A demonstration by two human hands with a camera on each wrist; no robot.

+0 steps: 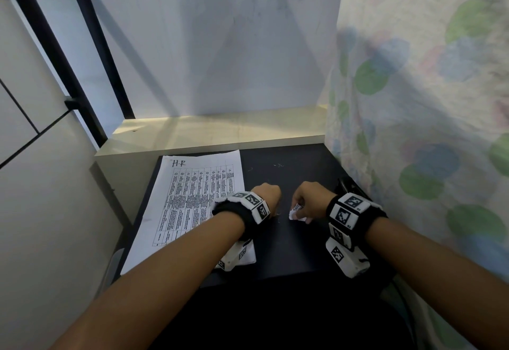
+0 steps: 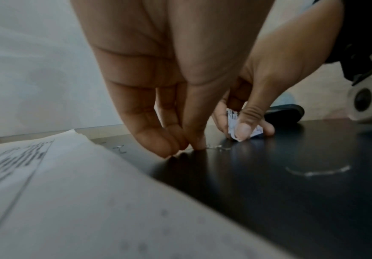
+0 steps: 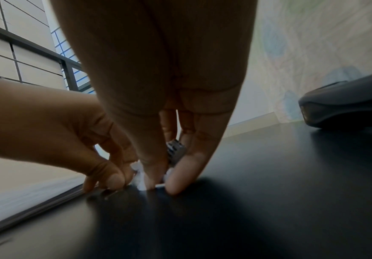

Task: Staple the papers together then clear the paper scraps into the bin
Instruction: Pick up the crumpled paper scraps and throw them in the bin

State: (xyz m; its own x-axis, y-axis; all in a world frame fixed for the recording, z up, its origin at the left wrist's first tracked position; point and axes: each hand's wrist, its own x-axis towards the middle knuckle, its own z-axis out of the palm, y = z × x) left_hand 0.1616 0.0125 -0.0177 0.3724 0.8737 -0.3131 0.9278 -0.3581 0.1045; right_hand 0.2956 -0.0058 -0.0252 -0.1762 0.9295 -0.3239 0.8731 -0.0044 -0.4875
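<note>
Scraps [image 1: 297, 211] pinched in the right hand [image 1: 309, 200] could slip from so shallow a grip, while the left hand's [image 1: 266, 194] bunched fingertips may miss specks on the dark surface [image 1: 289, 245], papers [image 1: 192, 200] lying beyond.

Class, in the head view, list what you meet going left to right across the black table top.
Printed papers → left hand → paper scrap → right hand → black stapler.

right hand [image 3: 158, 122] pinches paper scrap [image 3: 176, 152] | fingers [image 3: 180, 182] on table [image 3: 269, 192]
</note>
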